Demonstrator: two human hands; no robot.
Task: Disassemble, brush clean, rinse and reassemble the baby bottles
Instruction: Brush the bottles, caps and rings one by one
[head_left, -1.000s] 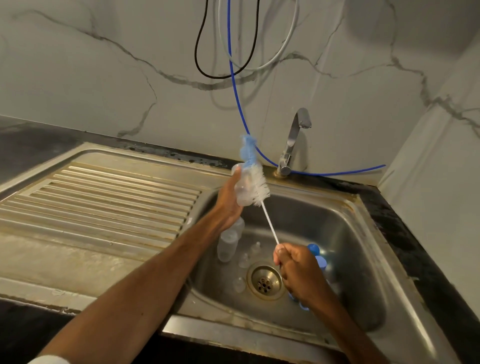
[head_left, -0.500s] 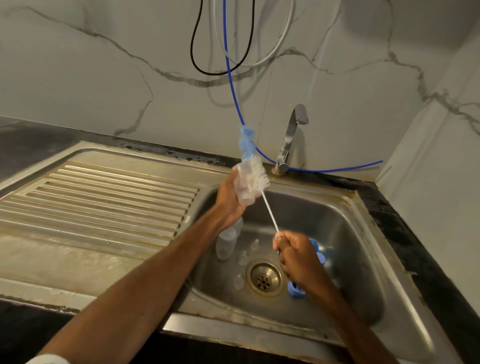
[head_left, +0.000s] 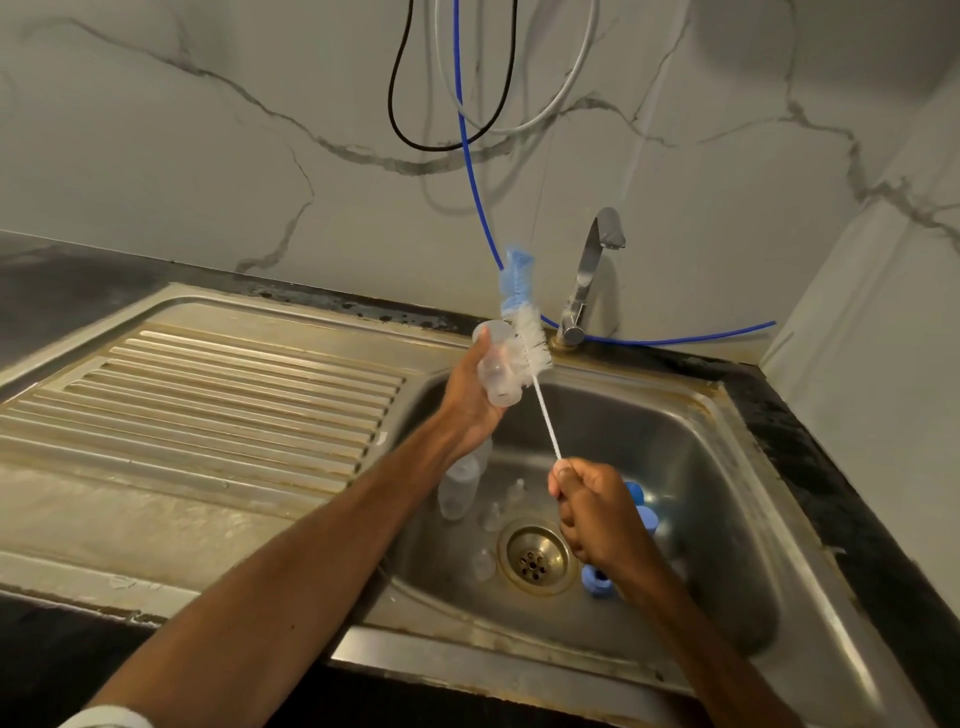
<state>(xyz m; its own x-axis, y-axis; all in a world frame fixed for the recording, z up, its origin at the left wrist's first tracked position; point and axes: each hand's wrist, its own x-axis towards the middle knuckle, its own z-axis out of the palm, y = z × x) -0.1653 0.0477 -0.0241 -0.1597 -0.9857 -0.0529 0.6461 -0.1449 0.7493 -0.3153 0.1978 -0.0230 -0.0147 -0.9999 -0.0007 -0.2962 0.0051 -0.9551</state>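
My left hand (head_left: 467, 402) grips a clear baby bottle (head_left: 496, 366) above the back left corner of the sink basin (head_left: 691, 467). My right hand (head_left: 592, 506) grips the white wire handle of a bottle brush (head_left: 527, 343). Its white bristles and blue sponge tip lie against the outside of the held bottle, on its right side. A second clear bottle (head_left: 460, 486) leans on the basin's left wall under my left wrist. Clear teats (head_left: 491, 514) lie near the drain (head_left: 535, 556). Blue rings and caps (head_left: 597, 581) lie right of the drain, partly hidden by my right hand.
A metal tap (head_left: 589, 275) stands at the back rim, just right of the brush. A blue hose (head_left: 467, 145) and black and white cables hang on the marble wall. The ribbed drainboard (head_left: 208, 395) extends left. A dark counter (head_left: 831, 493) borders the sink on the right.
Brush and bottle stay together above the basin. My right hand has shifted slightly up and left, and the brush handle has tilted a little.
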